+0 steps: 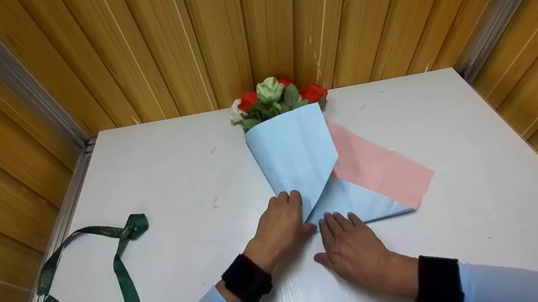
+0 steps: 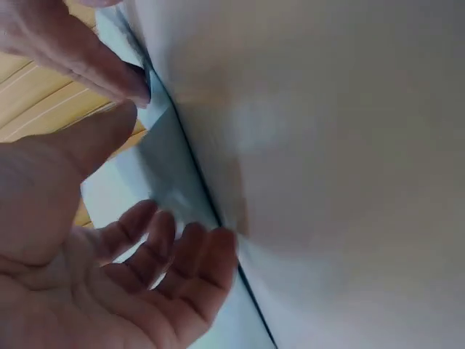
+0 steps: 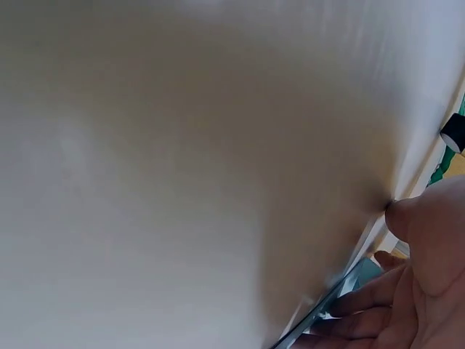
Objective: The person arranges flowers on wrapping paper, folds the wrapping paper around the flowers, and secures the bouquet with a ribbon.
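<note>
A bouquet of red, white and pale green flowers (image 1: 270,90) lies at the table's back, partly wrapped in light blue paper (image 1: 289,142). The paper's pink side (image 1: 383,163) shows on the right, above a folded-up blue strip (image 1: 356,202). My left hand (image 1: 280,226) rests its fingers on the lower left of the wrap; in the left wrist view its loosely bent fingers (image 2: 211,269) touch the paper's edge, thumb apart. Close by, my right hand (image 1: 353,253) lays its straight fingers on the folded strip. The stems are hidden inside the paper.
A dark green ribbon (image 1: 130,283) lies in a loose loop on the left of the white table (image 1: 170,171). Wood-patterned walls (image 1: 220,36) border the table at the back and sides. Black bands (image 1: 438,283) circle both wrists.
</note>
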`<state>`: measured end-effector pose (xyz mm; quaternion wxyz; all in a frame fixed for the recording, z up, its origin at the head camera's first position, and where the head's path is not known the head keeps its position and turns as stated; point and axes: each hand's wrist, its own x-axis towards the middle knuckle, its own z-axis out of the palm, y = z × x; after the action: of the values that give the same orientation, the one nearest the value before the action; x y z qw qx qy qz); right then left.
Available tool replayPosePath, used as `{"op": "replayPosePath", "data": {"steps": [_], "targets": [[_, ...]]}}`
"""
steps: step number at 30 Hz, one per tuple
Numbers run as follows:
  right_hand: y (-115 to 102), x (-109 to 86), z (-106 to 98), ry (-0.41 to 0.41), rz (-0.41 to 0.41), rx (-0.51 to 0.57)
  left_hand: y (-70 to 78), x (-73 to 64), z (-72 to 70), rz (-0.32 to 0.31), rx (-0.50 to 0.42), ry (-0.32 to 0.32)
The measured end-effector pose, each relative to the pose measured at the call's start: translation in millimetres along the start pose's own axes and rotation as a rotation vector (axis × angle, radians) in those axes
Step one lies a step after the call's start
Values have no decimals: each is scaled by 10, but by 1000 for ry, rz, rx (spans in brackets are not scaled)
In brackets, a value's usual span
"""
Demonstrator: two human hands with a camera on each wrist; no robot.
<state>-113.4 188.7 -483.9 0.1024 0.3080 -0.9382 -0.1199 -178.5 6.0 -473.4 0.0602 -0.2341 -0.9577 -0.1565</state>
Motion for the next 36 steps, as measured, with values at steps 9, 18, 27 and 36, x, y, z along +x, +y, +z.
{"op": "replayPosePath", "data": {"steps": [9, 18, 27, 36], "targets": [[44, 17, 11, -36, -11, 36, 6, -31, 56, 121, 118, -11], [46, -5, 29, -31, -12, 46, -35, -186, -74, 296, 211, -74], [72, -9, 46, -54, 0, 70, -208, -414, -254, 399, 221, -353], [152, 142, 5, -85, -114, 44, -215, -439, -234, 353, 217, -411]]}}
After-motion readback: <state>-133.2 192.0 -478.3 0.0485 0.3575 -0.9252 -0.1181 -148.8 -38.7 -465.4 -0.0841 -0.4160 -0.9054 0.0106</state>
